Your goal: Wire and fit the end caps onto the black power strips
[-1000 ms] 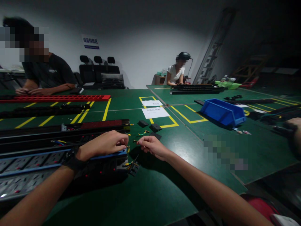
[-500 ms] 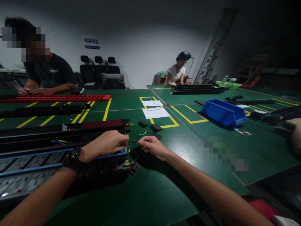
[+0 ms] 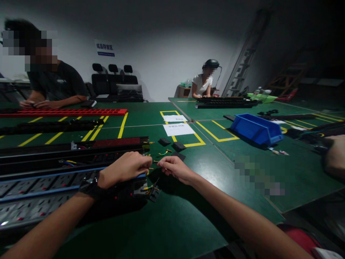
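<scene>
My left hand (image 3: pixel 130 166), with a dark watch on the wrist, is closed in a pinch over the end of the socket strips. A thin brass-coloured tip (image 3: pixel 151 168) shows just below its fingers. Facing it, my right hand (image 3: pixel 176 169) pinches a small brass-coloured screw-like piece (image 3: pixel 155 162), whose end points toward the left fingertips. Whether the two touch cannot be made out. Beneath the left arm lie power socket strips (image 3: pixel 35 185) with red dots and blue edging. A black end piece (image 3: pixel 154 194) with a yellow-green wire sits by the nearest strip's end.
Black end caps (image 3: pixel 164 141) and a yellow-green wire (image 3: pixel 164 153) lie beyond my hands. Paper labels (image 3: pixel 179 129) and a blue bin (image 3: pixel 256 130) are farther back on the green table (image 3: pixel 205 219). Two people work across it; another person's hand (image 3: pixel 335 154) is at right.
My left hand has moved a little right, bringing its fingertips close to the piece in my right hand. My right hand has stayed nearly still.
</scene>
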Motion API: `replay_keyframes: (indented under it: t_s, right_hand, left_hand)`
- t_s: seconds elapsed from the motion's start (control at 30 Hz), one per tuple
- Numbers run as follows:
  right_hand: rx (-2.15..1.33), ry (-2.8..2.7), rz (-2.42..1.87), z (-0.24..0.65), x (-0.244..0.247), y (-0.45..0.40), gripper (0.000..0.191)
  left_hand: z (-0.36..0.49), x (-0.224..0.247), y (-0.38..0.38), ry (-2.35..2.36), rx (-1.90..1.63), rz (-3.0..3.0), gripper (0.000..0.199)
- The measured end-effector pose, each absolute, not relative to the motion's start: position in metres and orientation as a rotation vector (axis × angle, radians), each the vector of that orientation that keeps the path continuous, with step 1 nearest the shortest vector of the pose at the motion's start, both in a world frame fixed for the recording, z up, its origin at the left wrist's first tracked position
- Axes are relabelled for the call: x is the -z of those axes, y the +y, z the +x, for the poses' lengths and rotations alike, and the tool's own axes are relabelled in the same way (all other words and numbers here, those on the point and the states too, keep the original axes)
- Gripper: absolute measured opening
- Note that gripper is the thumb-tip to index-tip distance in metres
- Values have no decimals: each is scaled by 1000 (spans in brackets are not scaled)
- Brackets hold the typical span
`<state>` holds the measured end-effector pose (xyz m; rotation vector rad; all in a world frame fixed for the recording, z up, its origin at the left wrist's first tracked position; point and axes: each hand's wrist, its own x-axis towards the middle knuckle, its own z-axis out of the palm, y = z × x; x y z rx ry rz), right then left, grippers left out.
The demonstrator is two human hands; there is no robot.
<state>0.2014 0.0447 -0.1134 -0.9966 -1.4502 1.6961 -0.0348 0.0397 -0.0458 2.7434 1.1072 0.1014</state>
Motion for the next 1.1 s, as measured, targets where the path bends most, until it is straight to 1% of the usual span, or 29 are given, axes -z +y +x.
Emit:
replay_keyframes:
  t_s: [0.13, 0.4, 0.67, 0.9, 1.1]
  right_hand:
    - [-1703, -1448, -1002, 201, 114, 45, 36]
    - [-1700, -1468, -982, 202, 113, 44, 36]
    - [-1708, -1462, -980, 202, 113, 44, 32]
    - [-1703, -1468, -977, 202, 113, 44, 27]
    - [-1701, -1461, -970, 202, 114, 44, 29]
  left_hand:
    - [-36, 47, 39, 1156, -103, 2721, 5]
    - [-37, 47, 37, 1211, -77, 2701, 9]
    - [-35, 40, 38, 1143, -183, 2615, 11]
    - [-34, 42, 37, 1183, -109, 2626, 6]
    - [-37, 42, 39, 1207, -116, 2611, 12]
